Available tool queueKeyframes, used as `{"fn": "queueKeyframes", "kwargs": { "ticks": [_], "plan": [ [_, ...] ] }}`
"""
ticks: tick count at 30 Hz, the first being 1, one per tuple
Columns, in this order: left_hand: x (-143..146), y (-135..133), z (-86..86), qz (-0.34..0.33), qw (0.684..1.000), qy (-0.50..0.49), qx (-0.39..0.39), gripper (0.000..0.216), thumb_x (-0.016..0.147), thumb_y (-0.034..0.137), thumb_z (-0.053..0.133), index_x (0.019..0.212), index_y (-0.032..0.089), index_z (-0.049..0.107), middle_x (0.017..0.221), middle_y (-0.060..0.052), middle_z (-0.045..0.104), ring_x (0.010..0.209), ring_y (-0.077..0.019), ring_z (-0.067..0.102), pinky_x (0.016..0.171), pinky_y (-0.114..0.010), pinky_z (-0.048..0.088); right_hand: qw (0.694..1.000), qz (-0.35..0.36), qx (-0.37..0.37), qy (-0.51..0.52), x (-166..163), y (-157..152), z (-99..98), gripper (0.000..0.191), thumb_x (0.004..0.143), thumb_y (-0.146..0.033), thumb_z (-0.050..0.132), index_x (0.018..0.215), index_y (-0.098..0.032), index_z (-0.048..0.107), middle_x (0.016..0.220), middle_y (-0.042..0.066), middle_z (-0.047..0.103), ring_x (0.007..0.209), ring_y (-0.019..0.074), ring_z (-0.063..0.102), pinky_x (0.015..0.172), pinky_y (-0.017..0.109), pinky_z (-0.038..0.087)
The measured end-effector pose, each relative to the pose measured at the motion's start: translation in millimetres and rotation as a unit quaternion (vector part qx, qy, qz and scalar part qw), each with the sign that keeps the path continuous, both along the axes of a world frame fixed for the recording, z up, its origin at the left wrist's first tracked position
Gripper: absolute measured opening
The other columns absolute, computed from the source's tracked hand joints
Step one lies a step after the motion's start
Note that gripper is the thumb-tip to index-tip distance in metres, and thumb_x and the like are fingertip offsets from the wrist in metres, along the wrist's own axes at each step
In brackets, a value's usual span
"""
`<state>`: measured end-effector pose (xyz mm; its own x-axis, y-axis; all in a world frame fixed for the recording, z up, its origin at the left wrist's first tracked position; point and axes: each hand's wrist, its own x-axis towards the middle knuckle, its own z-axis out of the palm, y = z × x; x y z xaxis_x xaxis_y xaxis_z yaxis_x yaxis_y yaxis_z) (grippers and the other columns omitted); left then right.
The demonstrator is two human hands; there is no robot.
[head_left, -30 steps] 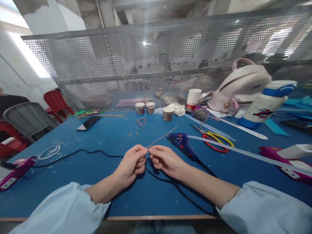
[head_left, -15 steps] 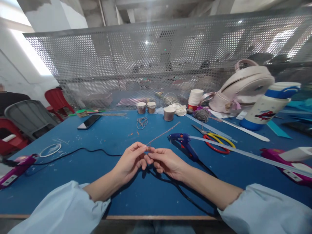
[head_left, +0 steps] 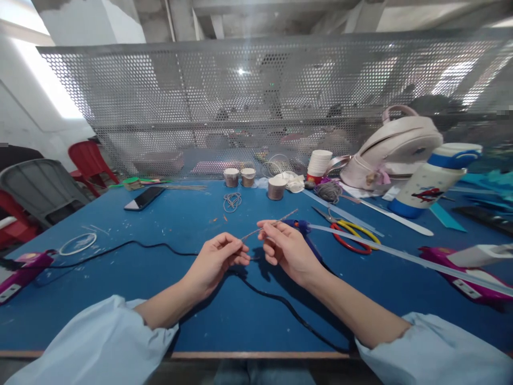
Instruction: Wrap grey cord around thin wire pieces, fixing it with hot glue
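Observation:
A thin, stiff-looking brown twisted strand [head_left: 251, 234] slants up and to the right above the table's middle. My left hand [head_left: 216, 262] pinches its lower end between thumb and forefinger, the other fingers curled. Further along the strand, my right hand [head_left: 292, 250] is closed on it with thumb and forefinger, and the tip pokes out beyond. A gap separates the two hands. Behind my right hand lies a blue hot glue gun [head_left: 303, 227], partly covered, with a long clear glue stick [head_left: 360, 241] coming out of its back.
Scissors [head_left: 352, 235] with red and yellow handles lie right of the glue gun. Paper cups [head_left: 276, 189], grey yarn [head_left: 328, 191], a bottle [head_left: 430, 182] and a bag [head_left: 396, 149] stand behind. A phone [head_left: 145, 198] lies left. A black cable [head_left: 280, 299] crosses the blue table [head_left: 132, 278].
My right hand has moved away from my left, up and to the right along the strand, and now covers part of the glue gun. My left hand stays nearly in place.

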<state>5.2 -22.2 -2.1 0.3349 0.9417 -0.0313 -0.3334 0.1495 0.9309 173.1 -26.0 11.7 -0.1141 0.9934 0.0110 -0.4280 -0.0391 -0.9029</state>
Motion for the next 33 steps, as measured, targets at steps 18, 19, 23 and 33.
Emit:
{"fn": "queueKeyframes", "kwargs": {
  "ticks": [18,19,23,33],
  "plan": [
    [1,-4,1.8,-0.051,0.998,-0.043,-0.022,0.008,0.080,0.018,0.053,0.073,0.015,0.051,0.084,-0.010,0.069,0.079,-0.0212,0.068,0.079,-0.034,0.049,0.996,-0.016,-0.029,0.086,5,8,-4.9,0.020,0.066,-0.029,0.074,0.073,-0.012,0.066,0.061,0.001,0.063,0.040,0.0029,0.041,0.033,0.014,0.028],
    [1,-4,1.9,-0.054,0.997,-0.047,-0.023,0.011,0.081,0.019,0.052,0.071,0.015,0.050,0.084,-0.011,0.069,0.079,-0.0220,0.068,0.080,-0.035,0.049,0.996,-0.018,-0.027,0.088,5,9,-4.7,0.020,0.067,-0.029,0.074,0.073,-0.012,0.066,0.061,0.001,0.063,0.040,0.0030,0.041,0.033,0.014,0.028],
    [2,-5,2.1,-0.069,0.995,-0.069,-0.026,0.017,0.083,0.021,0.046,0.066,0.016,0.046,0.084,-0.013,0.069,0.080,-0.0237,0.068,0.080,-0.037,0.049,0.995,-0.017,-0.028,0.092,5,9,-3.6,0.019,0.067,-0.028,0.073,0.073,-0.012,0.066,0.061,0.001,0.063,0.040,0.0031,0.042,0.033,0.013,0.029],
    [3,-5,6.9,-0.038,0.997,-0.057,-0.019,0.017,0.083,0.022,0.048,0.067,0.017,0.045,0.084,-0.012,0.070,0.079,-0.0220,0.069,0.080,-0.035,0.051,0.999,-0.011,-0.026,0.037,8,5,4.4,0.023,0.077,-0.035,0.064,0.084,-0.013,0.063,0.073,0.004,0.066,0.042,0.0046,0.045,0.034,0.016,0.034]
  ]
}}
